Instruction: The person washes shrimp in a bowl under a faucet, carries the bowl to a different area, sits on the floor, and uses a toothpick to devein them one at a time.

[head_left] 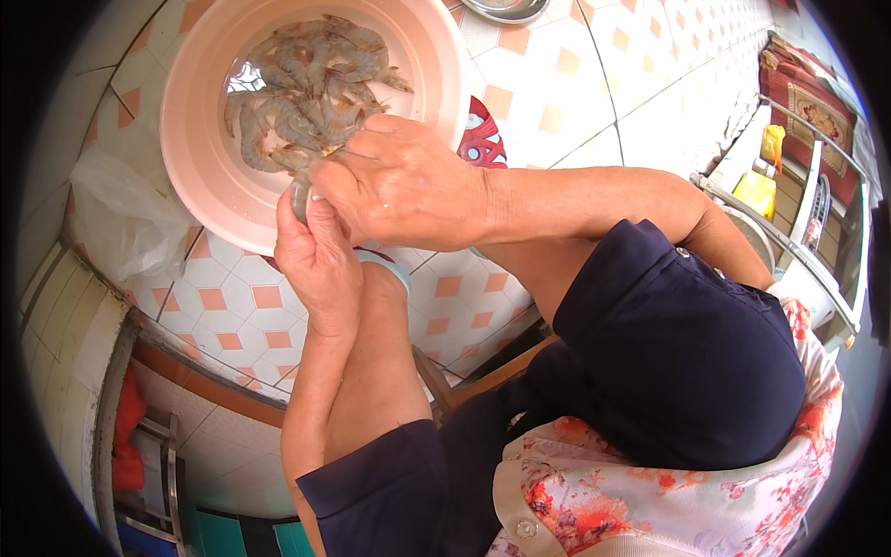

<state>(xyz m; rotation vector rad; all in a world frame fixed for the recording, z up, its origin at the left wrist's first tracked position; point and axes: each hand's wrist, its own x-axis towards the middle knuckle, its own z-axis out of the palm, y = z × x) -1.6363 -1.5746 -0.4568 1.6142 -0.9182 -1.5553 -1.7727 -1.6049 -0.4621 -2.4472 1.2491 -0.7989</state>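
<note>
A pink plastic basin [191, 157] stands on the floor before me, holding several raw grey shrimp [306, 90] in shallow water. Over its near rim, my left hand [317, 261] grips a shrimp [300, 200] between thumb and fingers, with its smooth grey body upright. My right hand [407, 184] meets it from the right, fingers pinched at the upper end of the same shrimp. The right knuckles partly hide that end, so the exact grip point cannot be made out.
A crumpled clear plastic bag [129, 216] lies left of the basin. Part of a metal bowl [511, 8] shows at the top edge. Red slippers [482, 139] sit beside the basin on the tiled floor [557, 90]. At right stands a metal-framed rack [811, 209] with yellow packets.
</note>
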